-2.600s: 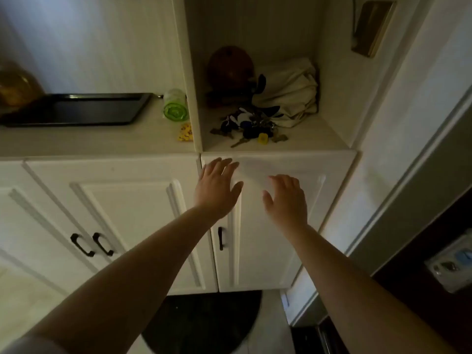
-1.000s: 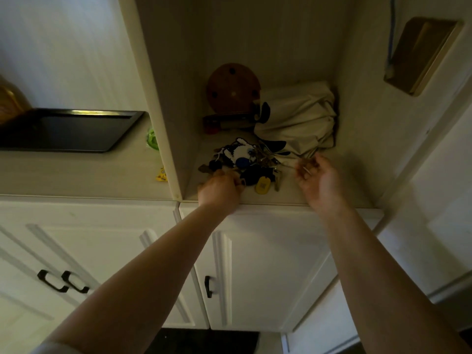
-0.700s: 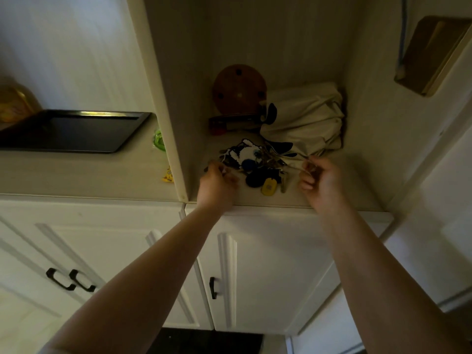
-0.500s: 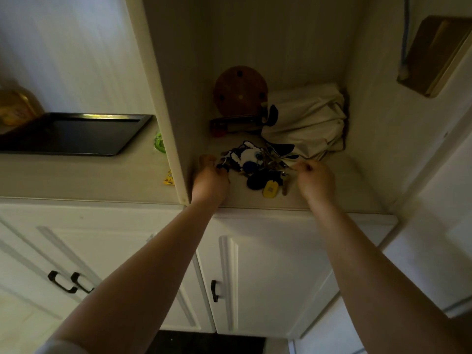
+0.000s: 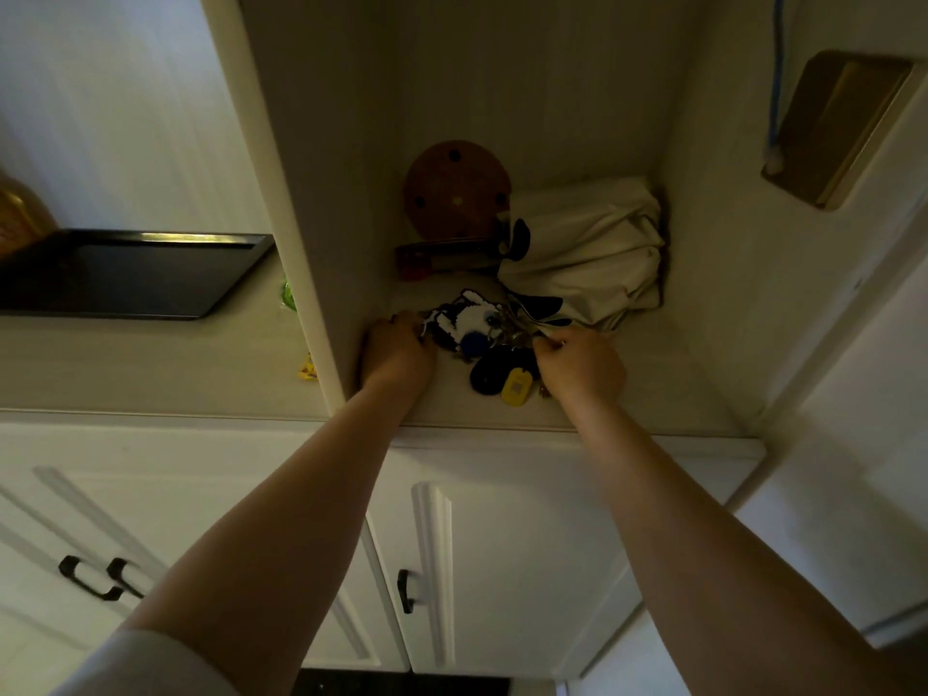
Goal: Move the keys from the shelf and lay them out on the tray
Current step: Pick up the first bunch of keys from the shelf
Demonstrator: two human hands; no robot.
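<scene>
Inside the open shelf (image 5: 653,394) niche above white cabinet doors, seen from the head camera, a person's two bare hands close on a tangled bunch of keys (image 5: 494,339) lying near the shelf's front edge. To the left of the bunch, the left hand (image 5: 396,351) is curled, knuckles up, its fingertips tucked against the bunch beside a black-and-white charm (image 5: 459,319); whether it actually grips a key cannot be told, since the fingers hide the contact. On the bunch's right side, the right hand (image 5: 582,364) is pinched shut, thumb and forefinger meeting on the metal rings at the edge of the pile. A blue round tag (image 5: 472,344), a black fob (image 5: 489,374) and a yellow tag (image 5: 517,386) lie between the two hands, touching one another on the shelf surface. Behind the keys, toward the back wall, a round brown disc (image 5: 457,190) stands upright, and just right of it a cream cloth bag (image 5: 587,258) sits slumped, its lower fold reaching the keys. Left of the shelf's side panel, on the lower counter (image 5: 150,364), a dark tray (image 5: 125,273) lies flat, well apart from the keys, with a small green item (image 5: 288,293) and a yellow scrap (image 5: 307,369) between tray and panel.
</scene>
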